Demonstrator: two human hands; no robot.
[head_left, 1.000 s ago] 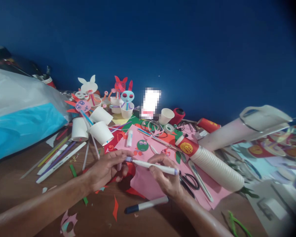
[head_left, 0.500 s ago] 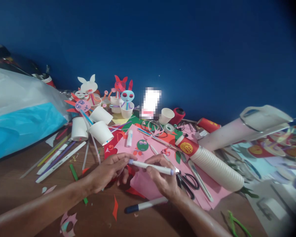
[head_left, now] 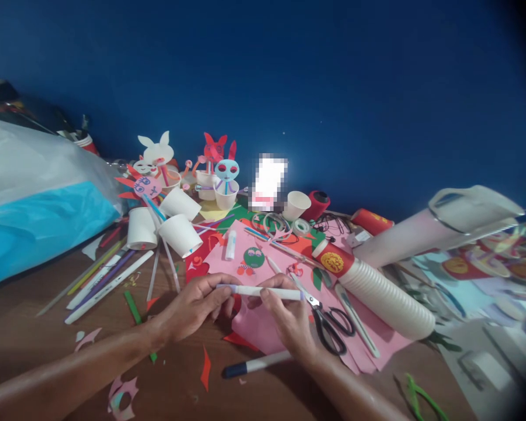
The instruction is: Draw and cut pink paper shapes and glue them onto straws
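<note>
Two hands [head_left: 198,305], pinched closed around a white marker [head_left: 249,290] (held crosswise), forearms [head_left: 96,361] slanting inward

Open air above marker [head_left: 274,292], scissors [head_left: 315,304] just right, stacked cups [head_left: 383,292] beyond

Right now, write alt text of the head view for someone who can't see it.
A left hand and a right hand hold a white marker between them over pink paper on a cluttered table. Scissors and a long stack of cups lie to the right; paper puppets stand farther back, before a blue wall.
</note>
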